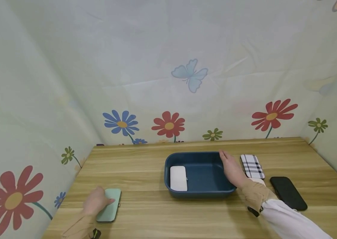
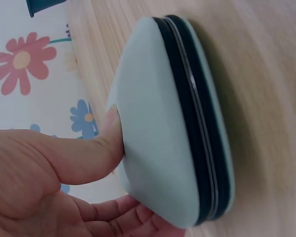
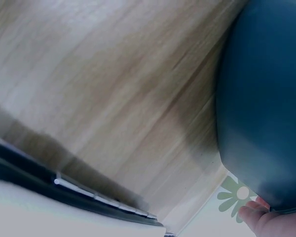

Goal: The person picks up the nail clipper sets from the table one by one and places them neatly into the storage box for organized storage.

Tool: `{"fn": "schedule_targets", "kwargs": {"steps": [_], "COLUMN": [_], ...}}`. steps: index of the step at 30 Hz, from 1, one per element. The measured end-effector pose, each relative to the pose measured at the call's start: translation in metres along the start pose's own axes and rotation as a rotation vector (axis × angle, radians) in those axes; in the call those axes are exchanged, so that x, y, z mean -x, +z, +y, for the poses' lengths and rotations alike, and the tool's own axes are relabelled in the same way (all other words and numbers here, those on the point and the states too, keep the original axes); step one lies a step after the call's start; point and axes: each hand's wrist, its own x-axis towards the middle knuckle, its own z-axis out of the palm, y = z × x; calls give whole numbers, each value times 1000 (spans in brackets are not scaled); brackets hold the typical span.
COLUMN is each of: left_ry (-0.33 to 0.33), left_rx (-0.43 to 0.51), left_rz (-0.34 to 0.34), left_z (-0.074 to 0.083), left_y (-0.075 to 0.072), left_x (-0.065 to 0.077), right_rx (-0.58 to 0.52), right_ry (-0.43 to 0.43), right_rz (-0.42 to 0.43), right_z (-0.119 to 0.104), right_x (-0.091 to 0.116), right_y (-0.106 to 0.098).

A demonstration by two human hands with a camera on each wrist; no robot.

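Note:
On the left of the wooden table, my left hand (image 1: 96, 200) holds a mint-green glasses case (image 1: 110, 207). In the left wrist view the thumb (image 2: 96, 153) presses one face of the case, with the fingers bent under its lower end; its dark edge carries a metal strip. My right hand (image 1: 232, 171) grips the right rim of a dark blue open box (image 1: 201, 194), and some fingertips (image 3: 254, 213) show at its rim in the right wrist view. A white glasses case (image 1: 178, 178) lies inside the box against its left end.
Right of the box lie a plaid case (image 1: 253, 166) and a black case (image 1: 288, 193). A white case (image 1: 257, 181) is partly hidden by the right wrist. A flowered cloth (image 1: 144, 89) hangs behind the table (image 1: 144, 215) and along both sides.

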Motion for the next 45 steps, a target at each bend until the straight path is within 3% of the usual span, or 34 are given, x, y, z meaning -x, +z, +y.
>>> {"fn": "schedule_targets", "kwargs": {"steps": [7,21,33,45], "left_ry": [-46,31,116,114], "left_rx": [-23,-13,260,365], "left_rz": [-3,34,80,95], "left_z": [8,9,-5,1], "left_y": [3,4,8,6], "left_x": [2,6,8,7], "right_rx": [-1,7,-1,-3], "right_ry": [3,8,11,10], "right_rz": [0,3,-18,-19], "right_z": [0,0,-1,1], "right_x": [0,-1,0,1], "right_y": [1,-1,-1,0]}}
